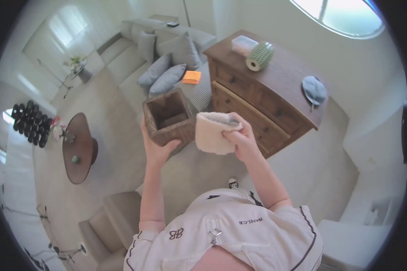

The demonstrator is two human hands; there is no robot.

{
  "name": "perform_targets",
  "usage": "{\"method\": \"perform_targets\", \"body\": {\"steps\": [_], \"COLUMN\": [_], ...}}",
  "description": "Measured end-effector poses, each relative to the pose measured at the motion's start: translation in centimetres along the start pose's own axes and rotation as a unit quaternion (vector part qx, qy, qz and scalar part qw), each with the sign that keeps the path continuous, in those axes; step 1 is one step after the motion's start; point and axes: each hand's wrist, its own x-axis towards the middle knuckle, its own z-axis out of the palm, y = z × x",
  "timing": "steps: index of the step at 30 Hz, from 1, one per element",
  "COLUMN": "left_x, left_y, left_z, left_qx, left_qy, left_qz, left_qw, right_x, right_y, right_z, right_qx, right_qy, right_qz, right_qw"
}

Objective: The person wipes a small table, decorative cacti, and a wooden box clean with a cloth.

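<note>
My left hand (157,150) grips a brown wooden box (182,130) with an open top, fingers along its side and the thumb at the near wall. The box is tilted so that its inside shows, with no objects visible in it. Just to its right, my right hand (243,139) pinches a folded cream fluffy cloth (214,137) by its right edge, the thumb in front. A grey lining shows along the cloth's upper fold. The cloth's left edge comes right up to the box in this view.
A wooden dresser (276,97), one drawer jutting out, carries a clear container (244,45), a green-and-white roll (260,56) and a blue-grey round item (314,89). Behind the box, an orange cloth (191,77) lies on the sofa (126,67). A coffee table (79,149) stands left, an armchair (111,221) nearer.
</note>
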Motion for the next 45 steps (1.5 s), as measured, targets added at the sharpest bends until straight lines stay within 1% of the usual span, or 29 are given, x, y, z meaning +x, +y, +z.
{"method": "perform_targets", "body": {"steps": [3, 6, 9, 11, 12, 14, 15, 18, 21, 24, 26, 27, 29, 33, 36, 38, 39, 42, 45], "left_x": [1.2, 2.8, 4.8, 5.9, 6.5, 7.5, 8.1, 9.9, 11.7, 13.4, 14.5, 14.8, 15.4, 15.8, 15.9, 15.9, 15.9, 15.8, 15.7], "left_y": [-0.3, 0.5, 1.0, 1.7, 2.1, 2.8, 3.1, 3.8, 2.7, 2.3, 0.8, 0.3, -0.2, -0.4, -0.9, -1.6, -1.9, -2.6, -2.3], "left_z": [2.4, 6.6, 11.0, 14.3, 16.0, 19.9, 21.8, 27.4, 33.1, 36.9, 39.0, 39.9, 41.2, 42.8, 43.6, 44.0, 44.2, 44.8, 44.6], "left_qx": [0.0, -0.036, -0.04, -0.047, -0.05, -0.071, -0.078, -0.109, -0.116, -0.098, -0.101, -0.102, -0.094, -0.072, -0.074, -0.085, -0.088, -0.104, -0.097], "left_qy": [-0.018, -0.081, -0.108, -0.144, -0.153, -0.176, -0.182, -0.231, -0.222, -0.222, -0.229, -0.234, -0.238, -0.231, -0.235, -0.246, -0.249, -0.239, -0.244], "left_qz": [-0.029, 0.011, 0.046, 0.016, 0.011, 0.015, 0.019, -0.023, -0.028, -0.023, -0.023, -0.022, -0.023, -0.028, -0.052, -0.062, -0.064, -0.06, -0.07], "left_qw": [0.999, 0.996, 0.992, 0.988, 0.987, 0.982, 0.98, 0.967, 0.968, 0.97, 0.968, 0.967, 0.966, 0.97, 0.968, 0.964, 0.963, 0.963, 0.962], "right_x": [-0.7, -2.0, -3.2, -4.1, -4.5, -4.9, -4.8, -4.5, -3.6, -1.7, -0.5, -0.1, 0.2, 0.9, 1.3, 1.5, 1.5, 1.4, 1.2], "right_y": [-0.2, -1.4, -2.8, -3.9, -4.4, -5.4, -6.0, -8.4, -10.7, -11.0, -10.6, -10.5, -10.7, -11.8, -12.5, -12.5, -12.5, -12.2, -11.9], "right_z": [-2.3, -4.7, -9.1, -12.3, -13.9, -17.3, -19.2, -25.1, -30.2, -34.7, -37.4, -38.3, -39.1, -38.8, -38.5, -38.9, -39.2, -40.6, -42.7], "right_qx": [-0.072, -0.122, -0.08, -0.076, -0.076, -0.072, -0.072, -0.016, -0.029, -0.03, -0.081, -0.092, -0.122, -0.139, -0.133, -0.106, -0.099, -0.105, -0.061], "right_qy": [0.076, 0.055, 0.124, 0.199, 0.219, 0.323, 0.348, 0.418, 0.357, 0.353, 0.372, 0.378, 0.356, 0.322, 0.339, 0.33, 0.328, 0.356, 0.32], "right_qz": [-0.028, -0.04, -0.036, -0.063, -0.073, -0.097, -0.106, -0.119, -0.093, -0.088, -0.013, 0.005, 0.055, 0.091, 0.121, 0.136, 0.14, 0.094, 0.077], "right_qw": [0.994, 0.99, 0.988, 0.975, 0.97, 0.939, 0.929, 0.901, 0.929, 0.931, 0.925, 0.921, 0.925, 0.932, 0.924, 0.928, 0.929, 0.924, 0.942]}}
